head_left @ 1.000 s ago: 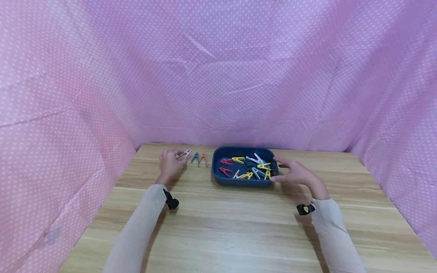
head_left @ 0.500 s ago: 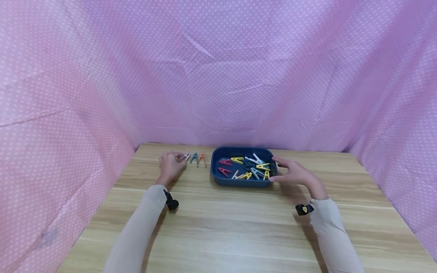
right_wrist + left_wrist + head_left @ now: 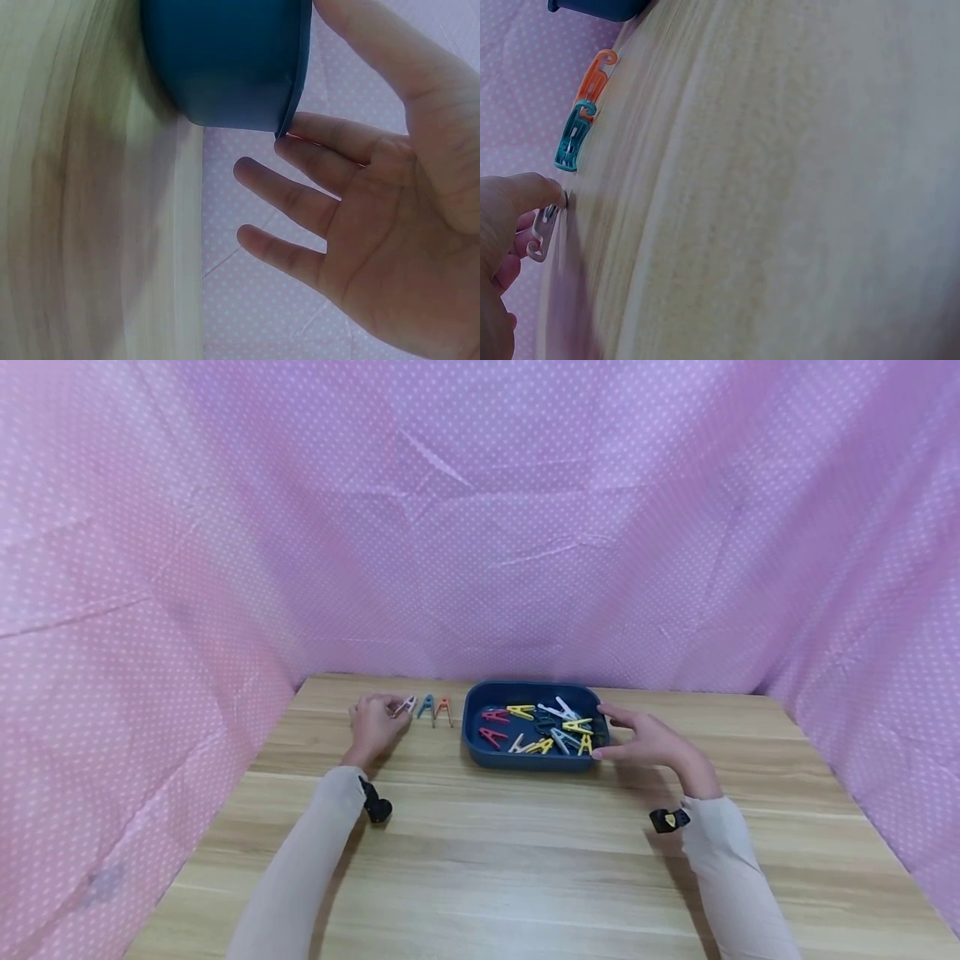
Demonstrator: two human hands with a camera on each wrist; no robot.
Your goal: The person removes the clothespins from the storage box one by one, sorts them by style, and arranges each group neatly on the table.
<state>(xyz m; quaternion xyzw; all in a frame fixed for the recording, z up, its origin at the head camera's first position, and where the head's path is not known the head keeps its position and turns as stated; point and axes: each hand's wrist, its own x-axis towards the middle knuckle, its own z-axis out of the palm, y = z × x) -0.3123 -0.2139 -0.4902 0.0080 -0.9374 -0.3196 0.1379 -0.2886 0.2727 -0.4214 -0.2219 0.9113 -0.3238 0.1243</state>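
Note:
My left hand (image 3: 373,725) pinches a pale pinkish-white clothespin (image 3: 543,236) between thumb and fingers at the table's back left. The peg's jaw end points toward the back in the head view. Just right of it stand a teal clothespin (image 3: 427,707) and an orange clothespin (image 3: 444,710), side by side with legs spread. My right hand (image 3: 649,743) is at the right end of a dark blue bin (image 3: 525,762), its thumb and fingertips touching the rim. In the right wrist view its other fingers (image 3: 289,196) stretch out straight and spread.
Inside the bin lie several clothespins, among them a red clothespin (image 3: 492,737), a yellow clothespin (image 3: 521,712) and a light blue clothespin (image 3: 564,741). A pink dotted curtain (image 3: 480,568) hangs right behind the wooden table (image 3: 480,860).
My left hand has lowered the pinkish-white clothespin toward the table, beside the teal one, and its tilt has changed slightly. My right hand has stayed at the bin's rim.

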